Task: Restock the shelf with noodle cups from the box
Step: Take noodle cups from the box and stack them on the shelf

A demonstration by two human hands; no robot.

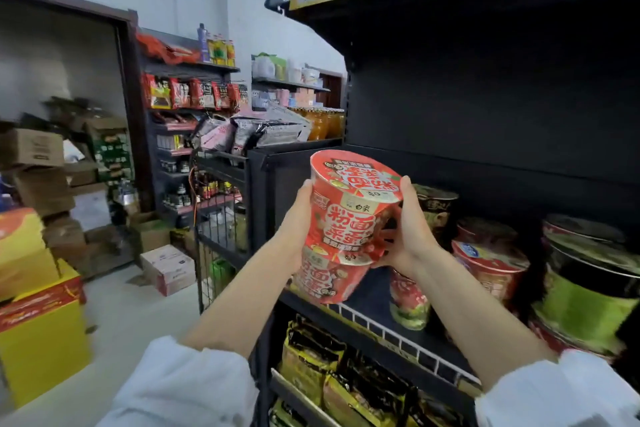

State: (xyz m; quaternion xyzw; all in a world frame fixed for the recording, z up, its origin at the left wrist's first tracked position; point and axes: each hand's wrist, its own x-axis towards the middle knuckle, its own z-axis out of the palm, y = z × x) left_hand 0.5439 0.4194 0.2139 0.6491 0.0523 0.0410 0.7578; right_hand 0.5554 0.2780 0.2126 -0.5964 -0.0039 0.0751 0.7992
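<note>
Both hands hold a stack of two red noodle cups up at the edge of the dark shelf.

The left hand (298, 218) curls round the left side of the top cup (349, 208), and the right hand (410, 225) grips its right side, fingers wrapped round it. The bottom cup (329, 277) sits under the top one, just above the white wire rail (391, 336) of the shelf (374, 291). More cups stand on the shelf to the right: a red one (491, 270) and a green one (585, 305). A yellow box (41, 343) sits on the floor at the left.
</note>
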